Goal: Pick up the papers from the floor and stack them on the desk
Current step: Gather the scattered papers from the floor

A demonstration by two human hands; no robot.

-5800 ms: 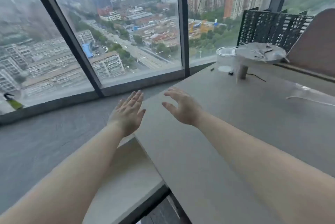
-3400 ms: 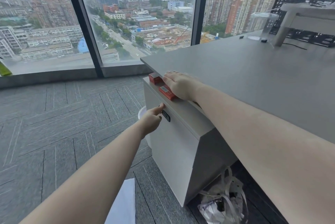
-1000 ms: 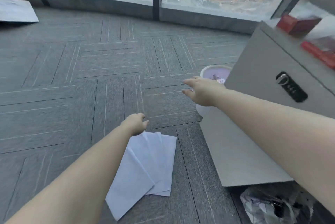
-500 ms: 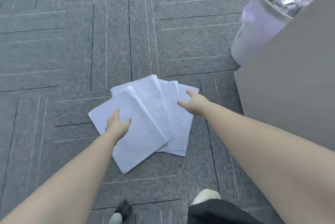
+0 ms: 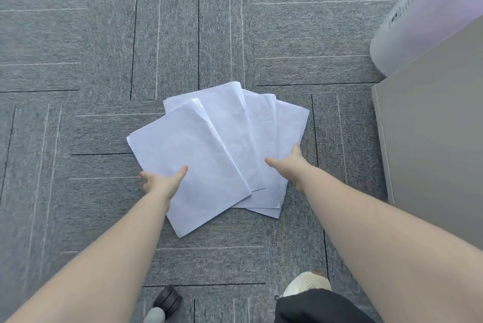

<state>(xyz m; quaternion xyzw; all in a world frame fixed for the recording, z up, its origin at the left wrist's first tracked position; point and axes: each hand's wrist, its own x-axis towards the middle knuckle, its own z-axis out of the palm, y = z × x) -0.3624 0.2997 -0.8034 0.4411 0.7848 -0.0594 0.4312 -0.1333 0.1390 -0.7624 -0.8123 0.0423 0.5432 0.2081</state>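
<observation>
Several white papers (image 5: pixel 222 139) lie fanned out and overlapping on the grey carpet floor (image 5: pixel 104 61). My left hand (image 5: pixel 160 183) is at the lower left edge of the top sheet, thumb on top and fingers tucked at the edge. My right hand (image 5: pixel 290 166) holds the right side of the fan, its thumb spread across the sheets and its fingers along and under the right edge. The papers rest flat on the carpet. The desk top is out of view.
A grey cabinet side (image 5: pixel 431 126) stands close on the right. Behind it sits a pale waste bin (image 5: pixel 418 22) with a lilac liner. A chair caster (image 5: pixel 167 301) and my white shoe (image 5: pixel 305 283) are at the bottom edge.
I have bent lower toward the papers. My left hand slid from the middle of the top sheet to its lower left edge, and my right hand dropped to the fan's right edge.
</observation>
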